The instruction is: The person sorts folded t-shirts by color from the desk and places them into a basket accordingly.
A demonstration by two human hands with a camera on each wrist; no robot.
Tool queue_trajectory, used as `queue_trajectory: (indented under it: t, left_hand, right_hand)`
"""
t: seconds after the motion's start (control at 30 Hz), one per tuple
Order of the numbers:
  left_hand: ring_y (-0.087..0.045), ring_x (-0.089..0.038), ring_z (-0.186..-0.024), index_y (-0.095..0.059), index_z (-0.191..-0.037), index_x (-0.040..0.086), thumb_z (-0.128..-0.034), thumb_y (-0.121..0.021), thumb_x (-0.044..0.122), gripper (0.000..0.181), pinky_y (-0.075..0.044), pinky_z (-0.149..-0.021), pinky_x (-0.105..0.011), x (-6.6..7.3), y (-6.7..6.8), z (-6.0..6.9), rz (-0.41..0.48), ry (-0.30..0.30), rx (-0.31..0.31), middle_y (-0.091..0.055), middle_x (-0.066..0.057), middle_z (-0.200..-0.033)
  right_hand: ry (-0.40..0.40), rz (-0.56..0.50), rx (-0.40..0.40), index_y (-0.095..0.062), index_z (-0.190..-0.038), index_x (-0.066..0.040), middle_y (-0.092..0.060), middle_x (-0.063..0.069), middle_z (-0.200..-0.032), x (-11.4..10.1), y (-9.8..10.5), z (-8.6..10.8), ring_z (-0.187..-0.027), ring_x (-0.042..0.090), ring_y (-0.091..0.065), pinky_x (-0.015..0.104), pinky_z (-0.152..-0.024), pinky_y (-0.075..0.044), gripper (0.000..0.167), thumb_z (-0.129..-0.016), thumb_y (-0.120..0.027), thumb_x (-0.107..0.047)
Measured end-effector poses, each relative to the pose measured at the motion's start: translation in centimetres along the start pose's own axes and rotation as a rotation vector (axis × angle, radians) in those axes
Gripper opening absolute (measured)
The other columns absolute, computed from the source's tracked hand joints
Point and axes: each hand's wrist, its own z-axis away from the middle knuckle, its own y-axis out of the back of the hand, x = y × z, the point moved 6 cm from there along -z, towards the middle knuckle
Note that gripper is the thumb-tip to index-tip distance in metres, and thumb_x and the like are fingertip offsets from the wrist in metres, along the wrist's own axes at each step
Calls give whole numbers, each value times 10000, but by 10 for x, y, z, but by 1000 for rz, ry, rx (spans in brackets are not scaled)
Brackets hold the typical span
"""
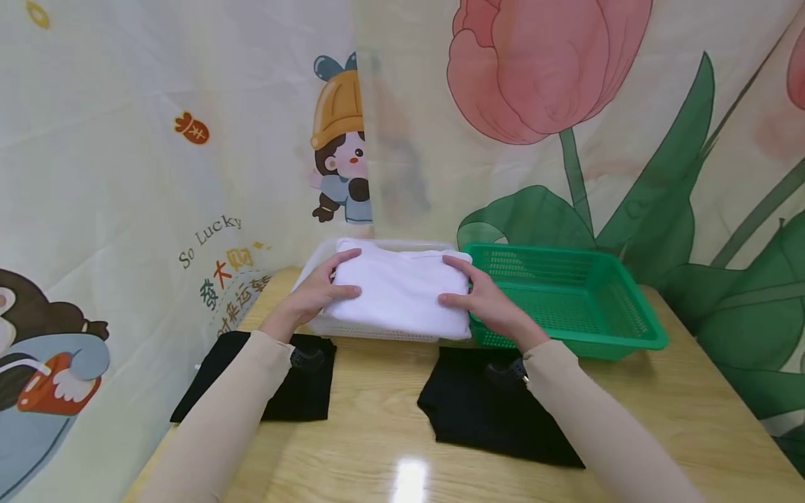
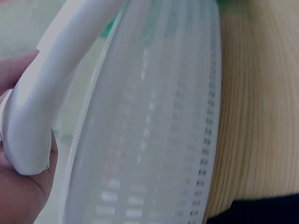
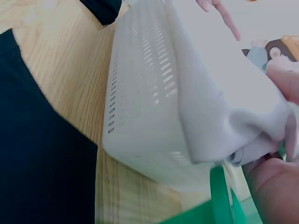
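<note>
A thick folded white cloth (image 1: 402,290) spans between my two hands, over the white perforated plastic basket (image 1: 377,333). My left hand (image 1: 312,292) grips its left end, thumb apart from the fingers; in the left wrist view the cloth's rounded edge (image 2: 37,112) sits in the palm. At the other end, my right hand (image 1: 486,297) holds the cloth, and in the right wrist view its corner (image 3: 233,121) bunches between thumb and fingers. The cloth covers most of the basket's opening, so the inside is hidden in the head view.
Right of the white basket stands a green perforated basket (image 1: 541,262), close beside it. Folded black cloths lie nearer on the wooden table (image 1: 371,398), one at left (image 1: 305,391) and one at right (image 1: 484,419), partly under my forearms. A printed curtain (image 1: 264,140) hangs behind.
</note>
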Motion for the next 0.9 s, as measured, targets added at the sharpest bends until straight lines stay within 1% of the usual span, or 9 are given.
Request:
queue_trajectory:
  t: [0.1,0.2,0.3,0.43,0.53,0.63,0.73,0.8,0.9]
  left_hand:
    - [-276,-358,-1533,-422,-1631,335,-925,-828,71,856,-203,-1269,-563,-5,15,-6,12,18,34,-155,-86,-1757]
    - [-254,-343,-1544,-425,-1631,332,-928,-815,45,853,-193,-1278,-539,-11,27,-12,42,43,57,-130,-83,-1767]
    - [-231,-336,-1559,-400,-1646,319,-942,-795,30,858,-185,-1287,-523,-16,35,-16,53,55,68,-94,-81,-1777]
    - [-155,-333,-1595,-352,-1671,296,-965,-760,18,862,-140,-1303,-531,-24,44,-18,52,86,80,-9,-72,-1791]
    - [-104,-344,-1610,-337,-1679,288,-968,-748,9,867,-110,-1307,-543,-35,46,-19,61,119,82,36,-82,-1792]
    - [-61,-338,-1622,-346,-1676,281,-963,-751,0,867,-93,-1309,-535,-45,43,-22,55,135,77,47,-88,-1792]
    - [-79,-339,-1620,-362,-1670,287,-962,-756,8,857,-95,-1308,-537,-51,42,-27,38,138,87,21,-82,-1794]
    - [-116,-344,-1610,-378,-1662,292,-961,-755,9,844,-102,-1307,-542,-53,42,-31,35,144,100,-10,-79,-1794]
    - [-160,-356,-1593,-383,-1657,310,-958,-759,14,846,-115,-1304,-550,-55,43,-34,35,168,113,-35,-74,-1793]
  right_hand:
    - [-9,-33,-13,-299,-1686,-297,-248,112,-1692,-1,-9,-15,-1455,357,-411,544,-1105,-480,887,-971,-802,-141]
    - [-18,-44,2,-310,-1679,-318,-254,98,-1699,0,-15,-30,-1475,343,-405,544,-1119,-470,890,-965,-806,-131]
    - [-23,-63,29,-333,-1672,-316,-253,97,-1712,3,-21,-44,-1498,333,-395,548,-1142,-452,870,-967,-800,-112]
    - [-47,-142,48,-341,-1669,-310,-284,111,-1706,11,-30,-59,-1497,335,-422,544,-1155,-448,853,-978,-769,-51]
    - [-74,-171,63,-343,-1671,-282,-311,130,-1694,18,-37,-68,-1493,335,-433,523,-1170,-439,857,-973,-757,-9]
    - [-98,-163,83,-353,-1670,-245,-302,140,-1698,22,-40,-73,-1504,338,-414,511,-1183,-426,856,-961,-754,20]
    - [-113,-156,101,-359,-1668,-219,-278,134,-1711,23,-40,-76,-1514,340,-397,505,-1188,-421,840,-965,-741,37]
    - [-123,-151,122,-371,-1662,-214,-277,127,-1713,23,-39,-79,-1514,339,-395,503,-1190,-418,830,-964,-735,47]
    - [-140,-133,147,-384,-1655,-208,-284,121,-1715,24,-38,-82,-1522,329,-383,494,-1200,-406,823,-959,-735,55]
